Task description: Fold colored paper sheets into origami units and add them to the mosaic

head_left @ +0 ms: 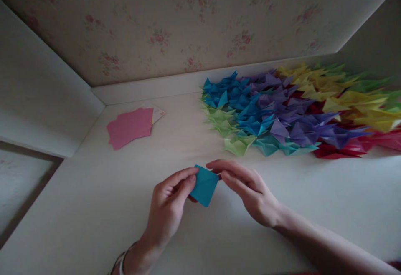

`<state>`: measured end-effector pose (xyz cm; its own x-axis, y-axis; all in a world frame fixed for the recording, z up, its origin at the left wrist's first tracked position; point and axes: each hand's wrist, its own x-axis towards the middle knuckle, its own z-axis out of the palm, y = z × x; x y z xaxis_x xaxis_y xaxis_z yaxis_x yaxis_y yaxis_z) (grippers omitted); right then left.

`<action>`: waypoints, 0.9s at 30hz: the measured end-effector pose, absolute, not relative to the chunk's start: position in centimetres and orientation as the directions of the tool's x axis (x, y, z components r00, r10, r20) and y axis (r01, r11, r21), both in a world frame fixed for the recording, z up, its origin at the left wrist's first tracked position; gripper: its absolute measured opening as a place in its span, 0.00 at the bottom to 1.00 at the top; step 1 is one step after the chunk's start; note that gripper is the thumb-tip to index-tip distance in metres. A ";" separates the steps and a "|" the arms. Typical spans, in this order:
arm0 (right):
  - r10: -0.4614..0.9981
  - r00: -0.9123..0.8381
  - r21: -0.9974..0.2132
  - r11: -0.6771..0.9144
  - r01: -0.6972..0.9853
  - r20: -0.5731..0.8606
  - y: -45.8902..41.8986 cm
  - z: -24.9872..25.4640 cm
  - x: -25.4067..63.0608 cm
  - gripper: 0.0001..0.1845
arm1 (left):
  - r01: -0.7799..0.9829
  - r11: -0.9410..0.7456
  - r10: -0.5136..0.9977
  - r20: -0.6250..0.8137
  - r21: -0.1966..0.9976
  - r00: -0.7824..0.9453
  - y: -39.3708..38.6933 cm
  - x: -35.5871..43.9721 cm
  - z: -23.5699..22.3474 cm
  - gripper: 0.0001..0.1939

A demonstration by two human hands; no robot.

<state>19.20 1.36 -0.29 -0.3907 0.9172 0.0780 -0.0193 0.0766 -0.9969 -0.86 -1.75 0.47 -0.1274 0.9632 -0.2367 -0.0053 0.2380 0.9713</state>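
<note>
A small folded square of teal paper is held between both hands just above the white surface. My left hand pinches its left edge with thumb and fingers curled. My right hand grips its upper right corner with fingers pressed together. A red underside shows slightly beneath the paper.
A large heap of folded paper cranes in blue, green, purple, yellow and red lies at the back right. A stack of pink paper sheets lies at the back left. A floral wall rises behind the surface.
</note>
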 end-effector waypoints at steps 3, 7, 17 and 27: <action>0.783 -0.558 -0.929 0.366 0.058 0.274 1.5 0.3 19.7 0.20 | -0.090 0.307 0.947 -0.314 0.947 -0.071 -1.5 -1.1 0.6 0.14; 0.781 -0.527 -0.893 0.441 0.086 0.335 1.8 0.3 19.4 0.15 | -0.198 0.335 0.934 -0.297 0.921 0.198 -1.8 -1.4 1.1 0.20; 0.842 -0.534 -0.992 -0.008 0.127 -0.075 1.5 0.8 19.4 0.15 | 0.269 0.134 0.962 -0.190 0.954 0.195 -2.1 -1.7 1.9 0.16; 0.757 -0.622 -0.912 -0.376 -0.162 -0.202 1.8 1.2 19.6 0.17 | 0.120 0.202 0.952 -0.223 0.972 0.208 -1.9 -2.2 2.2 0.14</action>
<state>19.57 1.82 1.20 -0.6216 0.7569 -0.2017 -0.1620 -0.3762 -0.9123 -2.17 -1.89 2.18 0.2082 0.9522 -0.2234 0.1204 0.2017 0.9720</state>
